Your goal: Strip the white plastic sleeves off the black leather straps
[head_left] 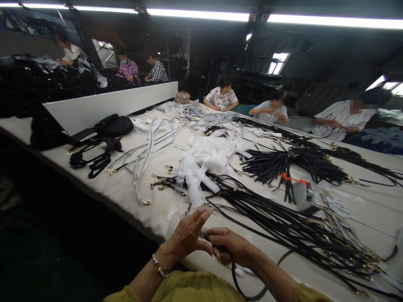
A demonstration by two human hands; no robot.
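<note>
My left hand (189,233) and my right hand (231,247) meet at the near edge of the white table (126,193). Both pinch the end of a black strap (234,277) that loops down toward my lap. The left thumb and fingers close on the strap end, with the index finger stretched up. The right hand wraps around the strap. Just beyond my hands lies a big pile of black straps (283,222) with gold clasps. White plastic sleeves (197,176) lie in front of my left hand.
More black strap bundles (292,163) and white straps (151,147) cover the table. A black bag (113,125) and a white board (110,105) stand at the left. Several people sit working at the far side and behind the board. An orange-handled tool (294,180) lies mid-right.
</note>
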